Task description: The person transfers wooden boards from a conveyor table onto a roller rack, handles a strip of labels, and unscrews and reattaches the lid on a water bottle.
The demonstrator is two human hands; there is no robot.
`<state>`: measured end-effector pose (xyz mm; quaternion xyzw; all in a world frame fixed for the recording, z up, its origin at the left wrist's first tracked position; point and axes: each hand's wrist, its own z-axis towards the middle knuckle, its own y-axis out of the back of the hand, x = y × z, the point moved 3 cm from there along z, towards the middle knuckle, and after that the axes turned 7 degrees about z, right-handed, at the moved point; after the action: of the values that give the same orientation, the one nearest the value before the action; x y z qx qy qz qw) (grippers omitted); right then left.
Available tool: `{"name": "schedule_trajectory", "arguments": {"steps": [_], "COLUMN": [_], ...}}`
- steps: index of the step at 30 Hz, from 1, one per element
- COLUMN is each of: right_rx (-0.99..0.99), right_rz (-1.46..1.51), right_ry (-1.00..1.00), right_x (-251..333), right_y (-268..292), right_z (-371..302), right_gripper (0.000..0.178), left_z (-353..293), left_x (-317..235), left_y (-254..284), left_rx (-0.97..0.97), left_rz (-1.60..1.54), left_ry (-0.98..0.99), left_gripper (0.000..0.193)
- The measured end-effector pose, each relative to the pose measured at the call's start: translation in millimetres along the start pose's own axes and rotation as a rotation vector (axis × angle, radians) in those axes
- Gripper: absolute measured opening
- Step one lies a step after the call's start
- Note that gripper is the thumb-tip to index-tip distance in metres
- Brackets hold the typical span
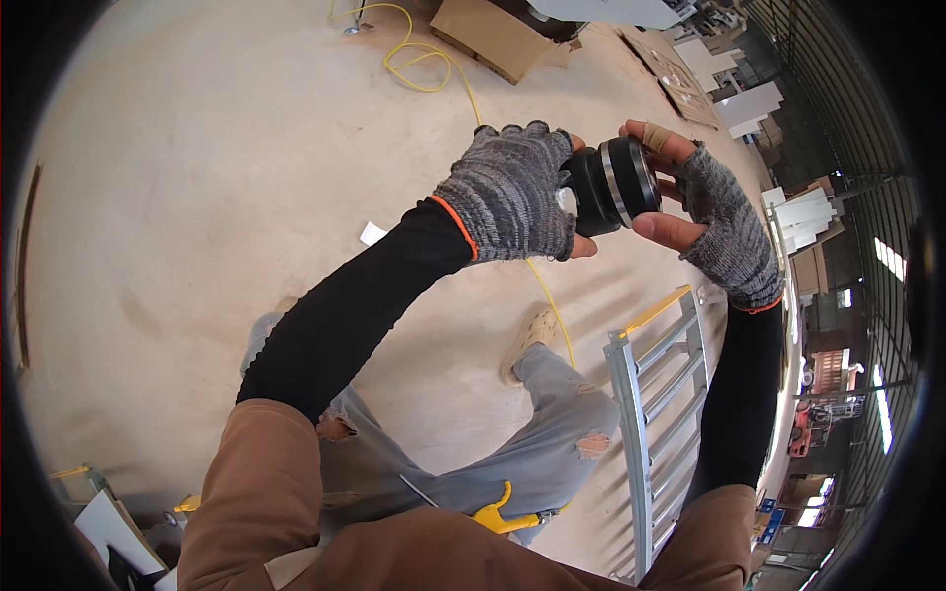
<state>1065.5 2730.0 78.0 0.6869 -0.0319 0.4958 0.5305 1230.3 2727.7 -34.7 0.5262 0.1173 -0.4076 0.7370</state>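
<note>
A black insulated bottle [594, 189] with a silver band lies sideways between my hands at arm's length. My left hand [517, 187], in a grey knit fingerless glove with an orange cuff edge, is wrapped round its body and hides much of it. On the other end is a wide black cap [631, 180]. My right hand [724, 212], gloved the same way, has its thumb and fingers curled round this cap, with a tan bandage on one finger. Whether the cap is loose from the bottle I cannot tell.
A metal ladder-like frame [645, 433] stands close on the right. A yellow cable [434, 84] runs across the floor past my foot. Cardboard [493, 39] lies at the far side. A tool with a yellow handle [501, 510] hangs near my waist. White panels [754, 103] are stacked at the far right.
</note>
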Motion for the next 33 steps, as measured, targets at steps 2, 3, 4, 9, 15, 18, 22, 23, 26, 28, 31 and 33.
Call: {"name": "schedule_trajectory", "arguments": {"steps": [2, 3, 4, 9, 15, 18, 22, 23, 26, 28, 31, 33], "right_rx": [0.039, 0.046, 0.02, -0.065, 0.053, 0.058, 0.221, 0.221, 0.093, 0.089, 0.24, -0.039], "right_rz": [-0.085, -0.091, -0.149, -0.818, -0.438, -0.44, -1.085, -1.083, -0.234, -0.382, -1.039, -0.456], "right_ry": [0.052, 0.058, -0.049, -0.493, 0.053, -0.33, -0.106, -0.109, 0.084, -0.242, -0.237, -0.286], "right_x": [6.1, 10.1, 12.0, 29.4, 17.3, 23.0, 4.8, 4.5, 5.1, 18.0, -6.5, -4.3], "right_y": [1.3, 0.0, -0.8, -9.0, -1.4, -3.9, -0.9, -0.4, 0.0, -4.2, 5.5, 4.7], "right_z": [5.5, 9.0, 12.8, 38.4, 35.7, 41.5, 53.4, 48.9, 38.1, 48.2, 48.9, 46.7], "right_gripper": [0.065, 0.065, 0.06, 0.06, 0.072, 0.064, 0.064, 0.064, 0.064, 0.064, 0.063, 0.06], "left_z": [0.5, 0.8, 0.0, -5.9, -4.4, -2.9, -0.1, 0.1, 2.1, 4.3, 4.3, 5.0], "left_x": [-0.2, 0.7, 1.0, 2.7, 11.0, 10.6, 11.8, 12.7, 12.7, 13.6, 8.3, 9.3], "left_y": [6.7, 10.7, 13.1, 19.0, 20.0, 17.6, 15.9, 14.8, 11.2, 7.1, 7.2, 3.1], "left_rx": [0.006, 0.019, 0.01, -0.106, -0.085, -0.069, -0.012, -0.009, -0.047, -0.011, 0.009, 0.0], "left_rz": [0.01, 0.031, 0.031, 0.187, 0.126, 0.141, 0.128, 0.128, 0.098, 0.147, 0.155, 0.122], "left_ry": [0.011, 0.024, 0.027, 0.021, 0.069, 0.069, 0.086, 0.085, 0.07, 0.059, 0.046, 0.059], "left_gripper": [0.087, 0.088, 0.088, 0.083, 0.085, 0.087, 0.09, 0.09, 0.09, 0.09, 0.09, 0.09]}}
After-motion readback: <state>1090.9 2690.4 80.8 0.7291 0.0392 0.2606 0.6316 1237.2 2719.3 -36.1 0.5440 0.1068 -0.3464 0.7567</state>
